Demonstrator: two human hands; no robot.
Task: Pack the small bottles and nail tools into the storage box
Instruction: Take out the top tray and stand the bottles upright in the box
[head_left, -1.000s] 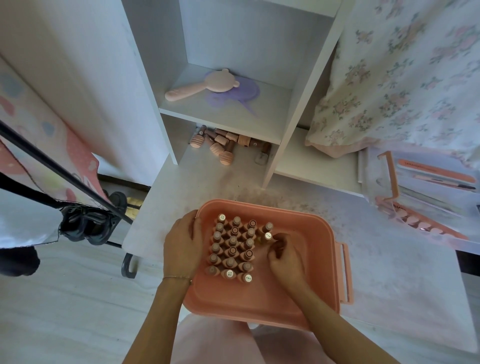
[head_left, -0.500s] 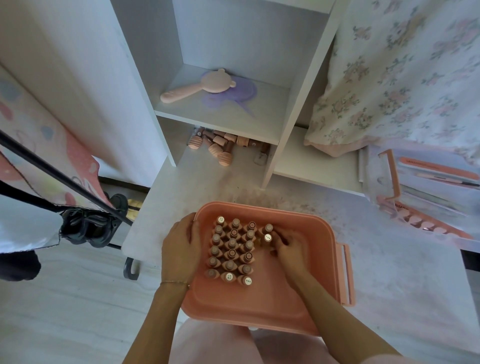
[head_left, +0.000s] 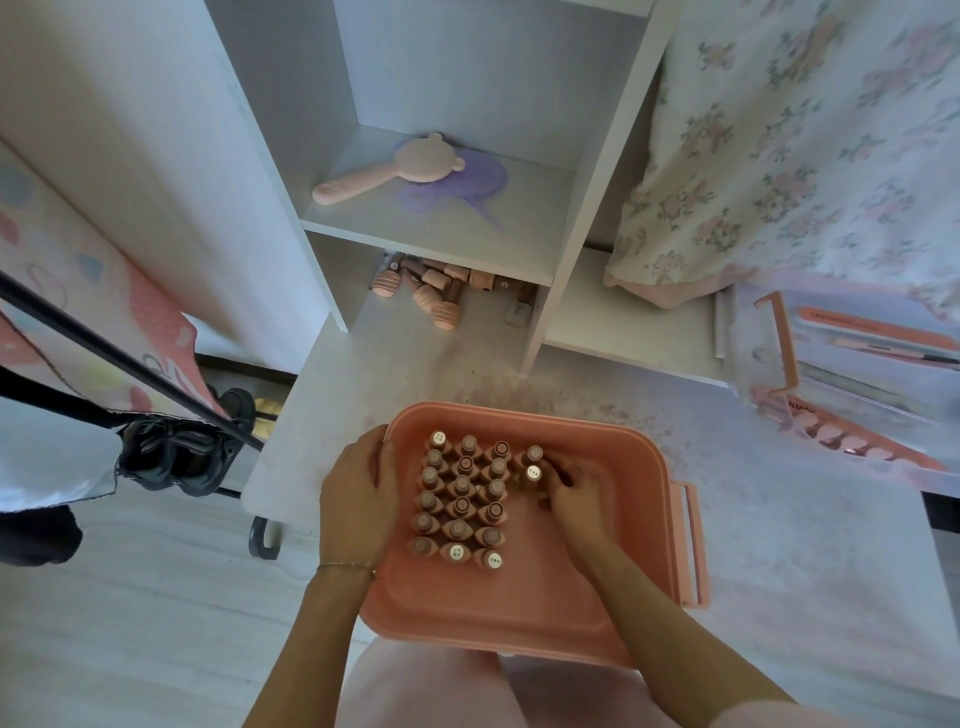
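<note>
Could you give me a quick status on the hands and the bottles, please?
Left hand holds storage box rim. Right hand at a bottle beside the upright rows. More bottles lie under the shelf. Nothing in the way.

Left hand (head_left: 357, 496) lies palm-down over the left rim of the pink storage box (head_left: 597, 597), fingers curled over the edge, thin bracelet at wrist. Right hand (head_left: 574, 496) is inside the box, forearm angled in from lower right, fingertips pinching a small bottle (head_left: 533, 474).

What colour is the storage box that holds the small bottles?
The storage box is salmon pink, seen best in the head view.
</note>
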